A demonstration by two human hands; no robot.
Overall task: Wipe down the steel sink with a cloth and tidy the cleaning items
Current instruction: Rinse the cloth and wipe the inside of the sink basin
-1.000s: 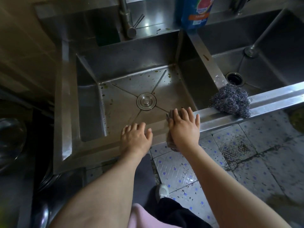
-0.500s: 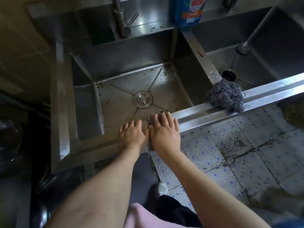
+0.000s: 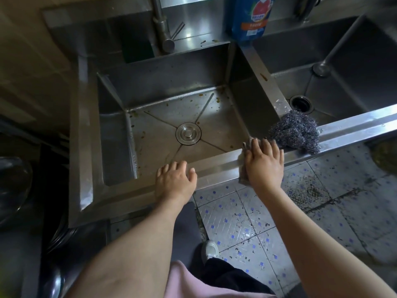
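Right grip on cloth, seemingly across rim

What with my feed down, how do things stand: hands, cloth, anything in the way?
Left hand open, resting on front rim. Right hand pressing cloth on rim. Steel wool on rim, close beside right fingertips.

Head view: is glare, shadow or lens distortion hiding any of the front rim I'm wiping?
Head view: front rim evenly lit and sharp around the right hand and cloth; glare streaks the basin floor behind the drain plug and the back ledge; far left lost in shadow; wide lens bows the sink edges.
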